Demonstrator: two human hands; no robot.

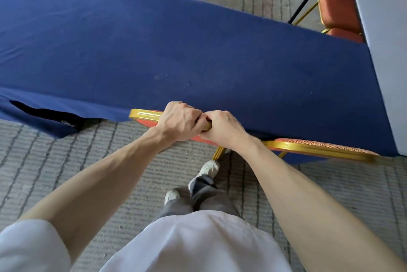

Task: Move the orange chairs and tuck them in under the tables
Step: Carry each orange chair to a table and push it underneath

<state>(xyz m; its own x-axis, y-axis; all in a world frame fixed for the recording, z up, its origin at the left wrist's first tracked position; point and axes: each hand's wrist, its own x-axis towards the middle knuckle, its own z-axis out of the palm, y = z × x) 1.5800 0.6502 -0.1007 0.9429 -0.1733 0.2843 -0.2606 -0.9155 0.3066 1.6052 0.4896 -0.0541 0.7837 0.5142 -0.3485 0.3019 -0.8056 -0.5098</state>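
Orange chair [144, 122]. Q. Where does it stand, and how is it held?
A. Its gold top rail [143, 114] lies along the near edge of the table [198, 51], which is draped in a blue cloth [33, 104]. The seat is already beneath that cloth. The left grip [178, 121] and right grip [222, 129] are each curled round the rail, knuckles touching, toward its right end.

Q. How is the step best finished?
A. By this view the chair appears nearly home. A straight, level push over the carpeted floor [66, 161], with the hands set wider apart on the rail, would keep the back from twisting. The push should end as the rail meets the table edge, so that the cloth is not dragged. A second orange chair [319, 147] stands just beside it on the right, so the held chair should not drift that way.

Q. What cannot be read?
A. The seat and front legs are hidden under the cloth. One gold leg [219, 152] shows below the hands, but which chair it belongs to is uncertain. A third chair [339, 11] is partly covered by a pale table [387, 40] at the far right. The dark gap [44, 114] in the cloth at the left cannot be made out.
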